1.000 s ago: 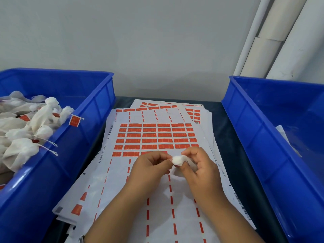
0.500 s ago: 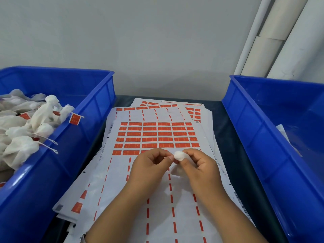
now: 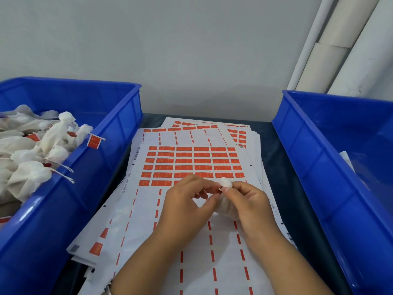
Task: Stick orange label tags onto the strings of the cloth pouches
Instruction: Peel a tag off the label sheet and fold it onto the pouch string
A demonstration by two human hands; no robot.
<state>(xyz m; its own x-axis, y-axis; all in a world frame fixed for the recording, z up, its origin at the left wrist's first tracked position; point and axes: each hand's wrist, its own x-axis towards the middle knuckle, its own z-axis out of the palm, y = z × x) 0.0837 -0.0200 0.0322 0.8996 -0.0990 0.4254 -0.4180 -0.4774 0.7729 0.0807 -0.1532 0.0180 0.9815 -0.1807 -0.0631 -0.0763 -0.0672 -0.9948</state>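
Note:
My right hand (image 3: 247, 202) grips a small white cloth pouch (image 3: 225, 183), whose top sticks out above the fingers while its body is mostly hidden in the palm. My left hand (image 3: 187, 201) meets it from the left, thumb and fingers pinched at the pouch's neck; any string there is too small to see. Both hands hover over the top label sheet (image 3: 192, 165), which carries rows of orange label tags on its far half and bare backing below. More sheets lie stacked under it.
A blue bin (image 3: 102, 167) on the left holds several white pouches (image 3: 32, 154), one with an orange tag (image 3: 94, 142) hanging over its rim. Another blue bin (image 3: 314, 167) stands on the right. A dark table edge shows between them; white pipes rise at the back right.
Both hands have shifted slightly up and away over the sheet with the pouch. The left fingers have kept working at the pouch's top; the grip is the same.

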